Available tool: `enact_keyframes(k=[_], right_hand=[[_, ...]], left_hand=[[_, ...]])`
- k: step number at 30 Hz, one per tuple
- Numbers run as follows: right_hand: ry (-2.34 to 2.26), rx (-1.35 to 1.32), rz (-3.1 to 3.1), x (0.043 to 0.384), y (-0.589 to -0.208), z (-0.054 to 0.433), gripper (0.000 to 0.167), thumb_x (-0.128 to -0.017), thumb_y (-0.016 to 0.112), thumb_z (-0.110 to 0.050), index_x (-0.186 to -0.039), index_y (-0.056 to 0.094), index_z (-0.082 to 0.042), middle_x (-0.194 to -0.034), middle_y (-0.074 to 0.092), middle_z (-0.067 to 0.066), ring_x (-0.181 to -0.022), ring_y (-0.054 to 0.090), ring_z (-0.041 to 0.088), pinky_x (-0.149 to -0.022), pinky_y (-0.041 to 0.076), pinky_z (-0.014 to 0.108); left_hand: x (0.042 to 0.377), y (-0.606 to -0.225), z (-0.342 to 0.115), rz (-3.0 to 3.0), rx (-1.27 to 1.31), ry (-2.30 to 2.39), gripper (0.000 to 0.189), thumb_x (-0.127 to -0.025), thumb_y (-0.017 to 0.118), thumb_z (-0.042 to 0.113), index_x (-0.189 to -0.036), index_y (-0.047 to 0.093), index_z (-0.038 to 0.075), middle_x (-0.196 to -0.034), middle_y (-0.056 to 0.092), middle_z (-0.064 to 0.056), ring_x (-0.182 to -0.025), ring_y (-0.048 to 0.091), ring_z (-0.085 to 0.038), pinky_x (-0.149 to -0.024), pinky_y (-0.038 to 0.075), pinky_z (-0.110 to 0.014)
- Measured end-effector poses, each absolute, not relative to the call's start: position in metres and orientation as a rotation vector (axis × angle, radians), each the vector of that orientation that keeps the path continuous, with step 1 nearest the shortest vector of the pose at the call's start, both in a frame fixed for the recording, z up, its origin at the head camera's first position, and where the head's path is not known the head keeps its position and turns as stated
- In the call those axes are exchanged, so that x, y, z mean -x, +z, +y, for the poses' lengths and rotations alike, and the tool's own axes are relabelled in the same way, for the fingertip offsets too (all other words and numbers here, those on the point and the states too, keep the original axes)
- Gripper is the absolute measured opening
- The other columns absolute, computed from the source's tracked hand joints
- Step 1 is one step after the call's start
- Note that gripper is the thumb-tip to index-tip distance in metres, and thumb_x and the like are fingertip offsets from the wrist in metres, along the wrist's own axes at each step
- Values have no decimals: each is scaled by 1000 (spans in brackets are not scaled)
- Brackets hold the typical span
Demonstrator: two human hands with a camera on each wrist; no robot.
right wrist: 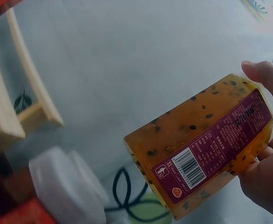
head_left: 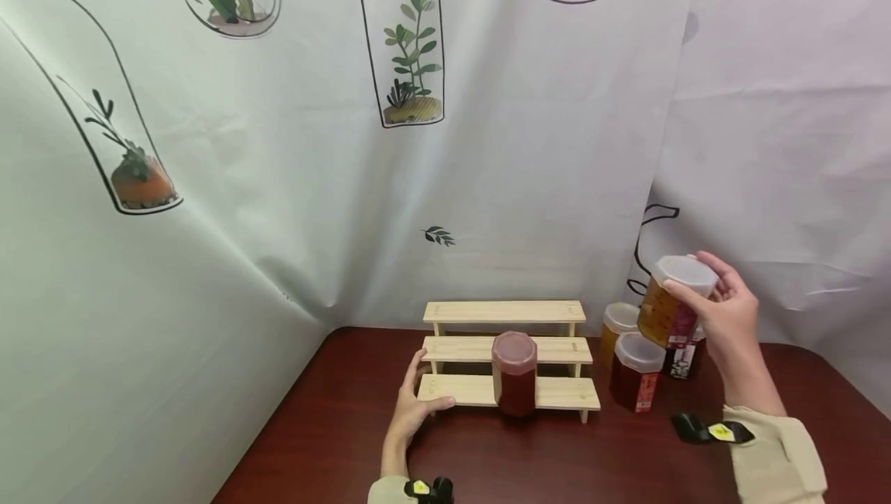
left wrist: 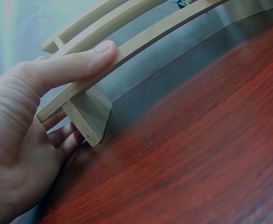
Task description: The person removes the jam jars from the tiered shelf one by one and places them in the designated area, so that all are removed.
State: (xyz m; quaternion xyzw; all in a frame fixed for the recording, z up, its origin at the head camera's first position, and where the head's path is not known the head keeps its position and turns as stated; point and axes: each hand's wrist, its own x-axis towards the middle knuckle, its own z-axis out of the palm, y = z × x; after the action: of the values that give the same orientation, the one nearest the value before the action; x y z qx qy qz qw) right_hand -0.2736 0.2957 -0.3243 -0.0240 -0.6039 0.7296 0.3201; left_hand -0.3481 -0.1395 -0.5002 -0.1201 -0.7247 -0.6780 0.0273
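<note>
My left hand [head_left: 409, 410] grips the left end of a three-tier wooden display stand [head_left: 462, 388]. In the left wrist view its thumb lies over the lowest step [left wrist: 146, 39], with fingers behind and below. Raised at the right, my right hand [head_left: 734, 315] holds a white-lidded jar [head_left: 654, 311] above other jars. The right wrist view shows orange filling with black seeds in this jar [right wrist: 178, 130] and a purple barcode label. A dark red jar [head_left: 517, 388] stands at the stand's middle, hiding part of the lowest step; whether it rests on it I cannot tell.
Below the raised jar, a dark red jar [head_left: 629, 380] with a white lid, an amber jar [head_left: 611, 338] and a partly hidden dark jar [head_left: 684, 363] stand on the reddish-brown table [head_left: 334, 427]. A printed curtain [head_left: 529, 202] hangs behind.
</note>
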Motion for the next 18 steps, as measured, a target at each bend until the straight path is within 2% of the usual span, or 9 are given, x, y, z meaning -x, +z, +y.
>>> enact_keyframes(k=[9,18], right_hand=[[1976,90,-1474,263,-351,321,56,-80,74,7,-125,59,-22,-102,65,-22,-92,57,-8,-72,46,3],[1954,244,-1471,259,-375,337,56,-78,74,8,-122,59,-25,-97,64,-25,-89,58,-11,-69,45,2]], left_hand=[[347,-500,-139,-2261,362,-2085,105,-70,87,6,-153,27,25,-146,38,-26,-68,50,-12,-52,42,-25],[346,-500,-139,-2253,358,-2108,105,-70,87,6,-154,26,25,-147,38,-25,-76,54,-17,-54,43,-27]])
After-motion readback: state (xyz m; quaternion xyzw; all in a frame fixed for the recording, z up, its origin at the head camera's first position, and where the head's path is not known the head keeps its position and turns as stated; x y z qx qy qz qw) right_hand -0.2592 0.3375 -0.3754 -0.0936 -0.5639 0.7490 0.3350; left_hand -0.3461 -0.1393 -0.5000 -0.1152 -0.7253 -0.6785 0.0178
